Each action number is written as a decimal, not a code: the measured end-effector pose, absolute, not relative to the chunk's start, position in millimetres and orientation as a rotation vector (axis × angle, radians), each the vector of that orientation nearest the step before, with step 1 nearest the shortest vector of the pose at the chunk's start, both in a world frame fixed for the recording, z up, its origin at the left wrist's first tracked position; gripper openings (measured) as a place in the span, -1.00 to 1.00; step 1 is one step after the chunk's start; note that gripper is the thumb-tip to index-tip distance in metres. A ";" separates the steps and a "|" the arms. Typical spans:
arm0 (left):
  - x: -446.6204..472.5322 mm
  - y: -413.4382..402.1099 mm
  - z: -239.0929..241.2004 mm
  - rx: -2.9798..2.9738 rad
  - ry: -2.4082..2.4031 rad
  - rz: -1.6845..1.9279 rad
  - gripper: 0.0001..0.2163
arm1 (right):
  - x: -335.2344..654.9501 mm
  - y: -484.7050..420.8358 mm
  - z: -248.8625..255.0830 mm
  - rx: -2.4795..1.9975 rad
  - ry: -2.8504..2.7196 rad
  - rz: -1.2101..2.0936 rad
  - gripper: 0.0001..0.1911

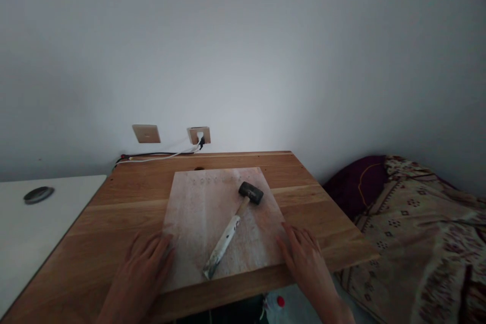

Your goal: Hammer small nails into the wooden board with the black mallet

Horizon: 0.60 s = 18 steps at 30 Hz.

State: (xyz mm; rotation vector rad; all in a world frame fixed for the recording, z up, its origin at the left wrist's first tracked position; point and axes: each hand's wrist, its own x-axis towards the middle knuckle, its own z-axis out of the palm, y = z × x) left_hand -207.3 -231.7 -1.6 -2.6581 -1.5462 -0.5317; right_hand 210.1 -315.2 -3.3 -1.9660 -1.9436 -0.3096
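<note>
A pale wooden board point(190, 217) lies flat on the wooden table point(315, 202). On it rests a mallet with a black head point(251, 192) and a handle point(224, 243) partly covered in worn white, slanting from upper right to lower left. My left hand point(144, 268) lies at the board's left edge, fingers stretched out and fingertips touching the board. At the board's right edge is my right hand point(304, 253), its fingers also spread on the board and table. Neither hand holds the mallet.
Behind the table, white and black cables point(163, 157) run to a wall socket point(199, 135). A white surface with a dark round object point(38, 195) adjoins on the left. To the right is a bed with a patterned cover point(410, 233). A red-capped container point(280, 301) shows below the table's front edge.
</note>
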 end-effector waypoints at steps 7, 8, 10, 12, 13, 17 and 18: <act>-189.5 -183.5 36.2 -2.556 -1.900 -0.424 -0.63 | 207.8 -220.6 51.3 -2.032 -1.908 -0.016 -0.66; -181.1 -166.9 42.4 -2.564 -1.924 -0.451 -0.63 | 205.1 -196.3 59.5 -2.023 -1.945 0.009 -0.68; -166.0 -132.0 50.4 -2.595 -1.919 -0.520 -0.63 | 196.7 -148.6 70.6 -2.004 -2.051 0.073 -0.73; -155.8 -100.3 51.5 -2.613 -1.868 -0.588 -0.63 | 186.3 -109.5 74.7 -2.002 -2.170 0.155 -0.76; -152.8 -87.1 49.9 -2.622 -1.862 -0.620 -0.63 | 181.3 -95.0 74.9 -2.010 -2.228 0.195 -0.75; -150.7 -54.6 38.0 -2.860 -1.718 -0.737 -0.70 | 169.2 -69.7 72.9 -2.023 -2.403 0.283 -0.64; -151.4 -50.5 35.5 -2.898 -1.717 -0.769 -0.72 | 168.1 -68.7 72.9 -2.022 -2.426 0.286 -0.63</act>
